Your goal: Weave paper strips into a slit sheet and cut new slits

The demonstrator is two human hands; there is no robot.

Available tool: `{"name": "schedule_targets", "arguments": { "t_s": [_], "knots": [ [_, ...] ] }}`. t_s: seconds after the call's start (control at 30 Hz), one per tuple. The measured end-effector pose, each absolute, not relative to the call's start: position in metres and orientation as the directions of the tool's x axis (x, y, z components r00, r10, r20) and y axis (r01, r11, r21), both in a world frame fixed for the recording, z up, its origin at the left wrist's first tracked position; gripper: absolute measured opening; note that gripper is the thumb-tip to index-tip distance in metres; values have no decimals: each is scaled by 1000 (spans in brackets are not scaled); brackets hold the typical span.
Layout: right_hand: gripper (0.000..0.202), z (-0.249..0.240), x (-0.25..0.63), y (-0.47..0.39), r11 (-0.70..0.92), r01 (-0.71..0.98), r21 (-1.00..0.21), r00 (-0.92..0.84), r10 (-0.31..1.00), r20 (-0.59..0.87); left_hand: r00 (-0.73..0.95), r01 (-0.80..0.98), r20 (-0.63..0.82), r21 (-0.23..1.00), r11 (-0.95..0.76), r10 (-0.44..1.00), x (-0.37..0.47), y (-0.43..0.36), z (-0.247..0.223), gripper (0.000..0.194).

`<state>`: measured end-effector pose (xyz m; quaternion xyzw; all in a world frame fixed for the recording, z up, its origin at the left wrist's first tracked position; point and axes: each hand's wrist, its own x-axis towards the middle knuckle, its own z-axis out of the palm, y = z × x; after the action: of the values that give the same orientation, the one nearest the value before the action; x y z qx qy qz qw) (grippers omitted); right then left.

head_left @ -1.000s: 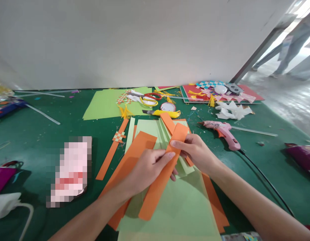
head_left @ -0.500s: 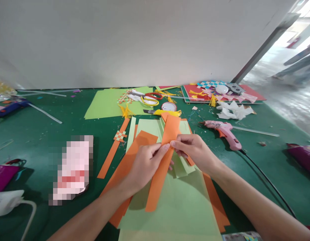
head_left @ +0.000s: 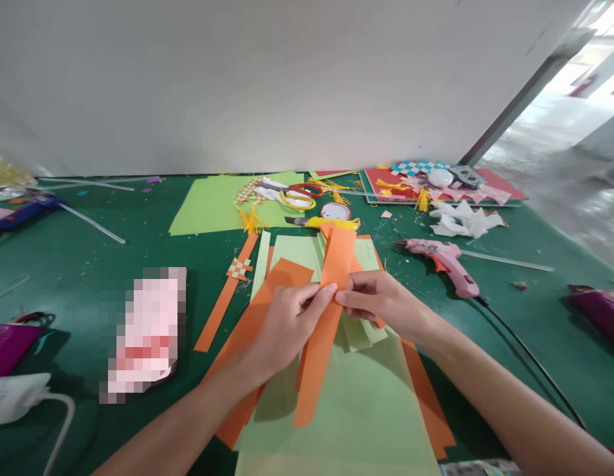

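Note:
Both hands pinch a long orange paper strip (head_left: 319, 367) near its middle, holding it over a pile of paper. My left hand (head_left: 290, 317) grips its left edge, thumb on top. From the other side my right hand (head_left: 381, 297) pinches the right edge, its thumb close to the left one; some fingers are hidden behind the strip. Underneath lie pale green sheets (head_left: 366, 410) and folded green strips (head_left: 356, 334). A wider orange sheet (head_left: 284, 274) sticks out beneath my left forearm, and another orange piece (head_left: 423, 390) shows at the right.
A pink glue gun (head_left: 446, 254) with a black cord lies at the right. Behind the pile are a yellow cutter (head_left: 331, 223), scissors (head_left: 300, 195) and a tape roll (head_left: 335, 211). At left are a woven orange strip (head_left: 222, 297) and a blurred-out pink object (head_left: 148, 324).
The strip's lower end has swung slightly to the right, and an orange edge now shows beside it. My right hand has shifted slightly downward; both hands keep their pinch.

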<state>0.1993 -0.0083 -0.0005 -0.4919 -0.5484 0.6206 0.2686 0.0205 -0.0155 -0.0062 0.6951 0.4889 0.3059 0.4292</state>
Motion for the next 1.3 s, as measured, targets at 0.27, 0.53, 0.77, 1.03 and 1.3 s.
{"name": "schedule_targets", "arguments": {
  "t_s": [0.27,0.53,0.77,1.03,1.3],
  "knots": [
    [37,1,197,-10,-278,229,-933,-410,841,-352,320,408,19,900,-155,947,21,-16,-8,43],
    [39,-5,192,-12,-238,210,-948,-469,826,-311,238,401,16,909,-113,971,22,-15,-9,46],
    [44,-8,190,-13,-197,286,-938,-507,799,-323,207,389,4,917,-87,978,22,-14,-10,48],
    [40,-3,200,-7,-192,260,-946,-327,904,-274,366,348,-102,937,-35,925,21,-16,-7,44],
    [38,-7,206,-6,-175,265,-948,-285,925,-251,407,364,-136,931,-24,903,21,-17,-8,41]
  ]
}}
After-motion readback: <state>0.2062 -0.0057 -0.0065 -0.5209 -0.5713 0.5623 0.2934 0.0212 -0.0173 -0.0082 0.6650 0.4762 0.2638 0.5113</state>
